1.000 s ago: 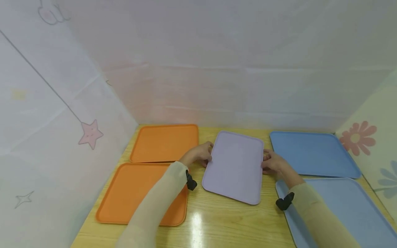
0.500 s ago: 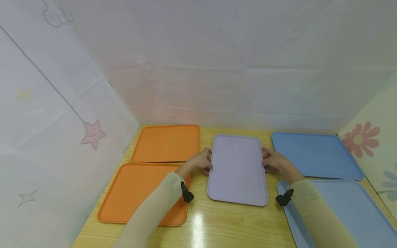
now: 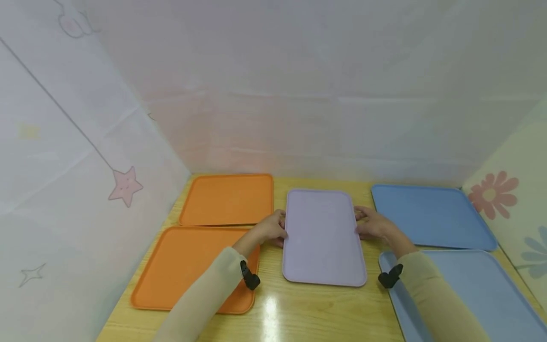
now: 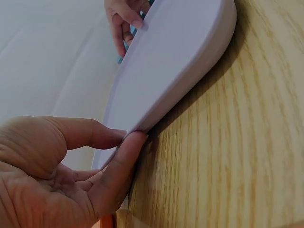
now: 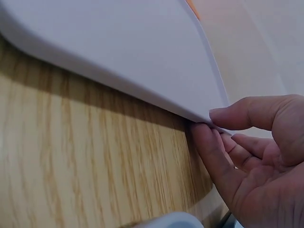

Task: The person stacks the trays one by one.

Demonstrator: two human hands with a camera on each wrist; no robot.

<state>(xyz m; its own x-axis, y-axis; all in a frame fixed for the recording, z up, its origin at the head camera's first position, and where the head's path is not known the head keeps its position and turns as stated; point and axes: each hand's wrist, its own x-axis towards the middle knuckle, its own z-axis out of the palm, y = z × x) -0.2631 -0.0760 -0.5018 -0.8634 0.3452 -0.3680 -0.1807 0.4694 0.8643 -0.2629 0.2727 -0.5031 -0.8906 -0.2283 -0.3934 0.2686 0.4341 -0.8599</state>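
Between both hands lies a pale purple tray (image 3: 323, 237) with rounded corners and a low rim, its long sides running away from me. My left hand (image 3: 272, 229) pinches its left edge, thumb on top of the rim and fingers beneath, as the left wrist view shows. On the opposite long side my right hand (image 3: 373, 224) pinches the rim between thumb and index finger (image 5: 216, 154). A dark shadow runs under the tray's edge on the wooden table (image 5: 85, 156) in the right wrist view.
Two orange trays, a far one (image 3: 228, 199) and a near one (image 3: 188, 266), lie to the left. At right are a blue tray (image 3: 431, 216) and a lighter blue tray (image 3: 474, 289), partly under my right forearm. A white cloth wall (image 3: 273, 133) stands behind the table.
The purple tray has turned from a slant to nearly straight and shifted slightly left and nearer to me. Both hands have moved with it, keeping their hold on its sides.
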